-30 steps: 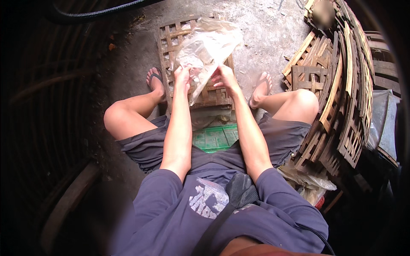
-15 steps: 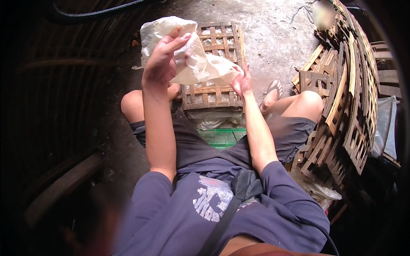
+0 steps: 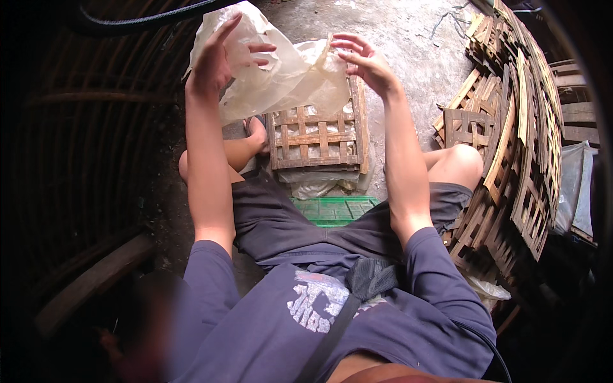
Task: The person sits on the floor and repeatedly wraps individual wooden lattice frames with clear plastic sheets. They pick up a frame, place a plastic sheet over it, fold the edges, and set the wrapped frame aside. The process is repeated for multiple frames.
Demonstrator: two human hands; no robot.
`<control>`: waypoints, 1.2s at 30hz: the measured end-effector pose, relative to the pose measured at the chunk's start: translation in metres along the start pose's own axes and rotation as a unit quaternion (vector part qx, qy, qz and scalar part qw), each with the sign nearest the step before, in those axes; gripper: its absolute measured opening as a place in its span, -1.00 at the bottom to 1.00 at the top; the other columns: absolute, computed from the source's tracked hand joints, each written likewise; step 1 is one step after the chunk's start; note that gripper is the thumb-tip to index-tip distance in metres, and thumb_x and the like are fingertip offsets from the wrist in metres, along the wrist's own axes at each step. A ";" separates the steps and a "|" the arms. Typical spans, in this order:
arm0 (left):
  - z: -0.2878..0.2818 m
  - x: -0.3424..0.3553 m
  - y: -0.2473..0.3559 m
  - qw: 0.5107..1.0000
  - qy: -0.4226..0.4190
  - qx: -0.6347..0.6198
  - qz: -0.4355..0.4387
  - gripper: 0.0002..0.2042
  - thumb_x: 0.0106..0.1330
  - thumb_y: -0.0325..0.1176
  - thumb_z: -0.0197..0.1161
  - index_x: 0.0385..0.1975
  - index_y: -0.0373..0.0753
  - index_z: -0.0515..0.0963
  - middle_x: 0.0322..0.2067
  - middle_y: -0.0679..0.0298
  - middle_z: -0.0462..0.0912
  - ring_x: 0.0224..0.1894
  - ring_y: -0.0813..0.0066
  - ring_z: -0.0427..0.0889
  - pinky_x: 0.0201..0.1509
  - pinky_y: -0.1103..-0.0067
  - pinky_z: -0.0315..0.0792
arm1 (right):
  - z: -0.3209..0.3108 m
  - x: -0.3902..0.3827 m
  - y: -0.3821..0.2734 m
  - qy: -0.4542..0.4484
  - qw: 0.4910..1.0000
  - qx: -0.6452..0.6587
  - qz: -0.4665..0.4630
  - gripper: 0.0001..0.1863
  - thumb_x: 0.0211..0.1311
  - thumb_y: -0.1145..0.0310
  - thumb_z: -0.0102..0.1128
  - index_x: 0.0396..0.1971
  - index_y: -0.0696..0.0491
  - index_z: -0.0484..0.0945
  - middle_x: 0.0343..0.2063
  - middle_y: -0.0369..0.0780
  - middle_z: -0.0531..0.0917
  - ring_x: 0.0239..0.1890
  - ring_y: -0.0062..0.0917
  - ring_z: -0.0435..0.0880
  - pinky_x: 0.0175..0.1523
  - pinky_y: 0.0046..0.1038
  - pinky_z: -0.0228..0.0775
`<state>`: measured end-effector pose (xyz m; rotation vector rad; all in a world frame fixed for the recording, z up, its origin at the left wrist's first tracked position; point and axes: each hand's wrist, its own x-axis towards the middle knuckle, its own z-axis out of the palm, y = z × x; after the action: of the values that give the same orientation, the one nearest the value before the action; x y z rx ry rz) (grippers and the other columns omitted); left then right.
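A crumpled, translucent whitish plastic sheet (image 3: 274, 80) is held up between my hands, over a woven bamboo lattice panel (image 3: 313, 143). My left hand (image 3: 217, 64) has hold of its left part, fingers spread across the plastic; the exact grip is partly hidden. On the other side, my right hand (image 3: 370, 64) has its fingertips at the bunched right edge, the fingers curved and partly apart. The sheet covers the panel's far part. Beneath the panel, more clear plastic (image 3: 313, 186) sticks out at the near end.
Between my legs lies a green plastic crate or tray (image 3: 338, 209). Many bamboo lattice panels (image 3: 511, 147) lean in a curved stack at the right. A grey sheet (image 3: 575, 185) stands beyond them. At the lower left is a wooden beam (image 3: 96, 281); a dark cable (image 3: 140, 19) crosses the upper left.
Both hands have risen away from me and moved farther apart, the right one most. The plastic sheet has spread wider and lifted with them, uncovering my foot at the left.
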<state>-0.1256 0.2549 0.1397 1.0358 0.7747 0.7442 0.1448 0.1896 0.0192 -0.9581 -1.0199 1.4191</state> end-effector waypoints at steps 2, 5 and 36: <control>-0.006 0.013 0.002 0.999 0.009 0.036 0.025 -0.53 0.23 -0.14 0.10 0.03 -0.34 0.29 -0.15 0.07 0.50 -0.25 0.15 0.63 -0.41 0.42 0.53 | -0.003 0.013 -0.012 0.034 0.996 -0.086 -0.012 -0.57 0.04 0.45 0.27 -0.03 0.01 0.47 -0.11 -0.22 0.55 -0.27 -0.72 0.53 -0.31 -0.80 0.46; -0.027 0.031 0.001 0.999 -0.006 0.013 0.045 -0.54 0.21 -0.15 0.12 0.02 -0.32 0.31 -0.15 0.10 0.51 -0.33 0.26 0.63 -0.48 0.52 0.48 | -0.004 0.033 -0.015 0.065 0.981 -0.147 -0.107 -0.63 0.07 0.52 0.18 -0.05 0.05 0.49 -0.11 -0.22 0.55 -0.28 -0.71 0.53 -0.24 -0.76 0.44; -0.168 0.009 -0.360 0.899 0.257 0.148 -0.323 -0.83 0.11 -0.44 0.02 -0.34 -0.31 0.50 -0.44 0.21 0.55 -0.44 0.41 0.53 -0.37 0.53 0.42 | -0.062 -0.092 0.252 0.189 0.881 -0.160 0.403 -0.61 0.00 0.50 0.10 -0.08 0.08 0.40 -0.41 -0.27 0.53 -0.49 -0.65 0.47 -0.46 -0.57 0.32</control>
<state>-0.2019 0.2204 -0.2487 0.7665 1.6349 0.3147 0.1348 0.0926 -0.2379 -1.9792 -0.5692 1.6313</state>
